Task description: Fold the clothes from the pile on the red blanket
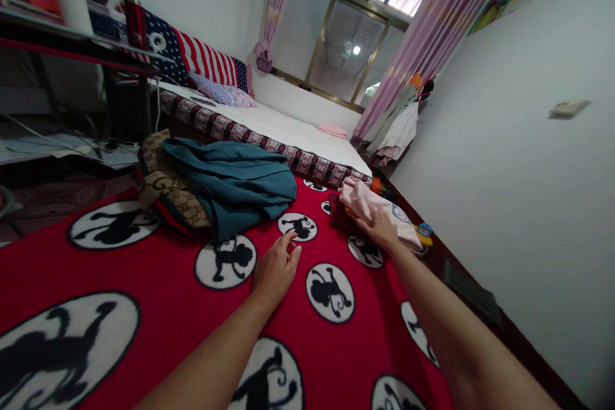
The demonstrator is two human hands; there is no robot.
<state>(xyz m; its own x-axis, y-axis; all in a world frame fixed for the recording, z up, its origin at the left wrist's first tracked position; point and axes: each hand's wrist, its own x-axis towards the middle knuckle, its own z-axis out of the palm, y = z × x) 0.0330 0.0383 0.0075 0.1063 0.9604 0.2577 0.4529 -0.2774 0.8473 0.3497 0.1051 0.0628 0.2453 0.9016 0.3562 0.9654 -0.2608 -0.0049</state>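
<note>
My right hand (379,229) rests on the near side of a pile of folded clothes, its fingers laid out over a light pink garment (368,200) on top. Darker red and yellow cloth shows under the pink one. My left hand (276,267) hovers over or lies on the red blanket (163,282); which of the two is unclear. Its fingers are loosely bent and apart, with nothing in them. Beyond it a crumpled teal garment (235,179) lies partly over a brown patterned cushion or bag (175,198) with a green and red stripe.
A bed with a white sheet (283,120) stands behind the blanket. On the left is a cluttered desk (96,54) with a red flask (134,22). Clothes hang (401,128) by the window curtain, and a white wall (528,173) runs along the right.
</note>
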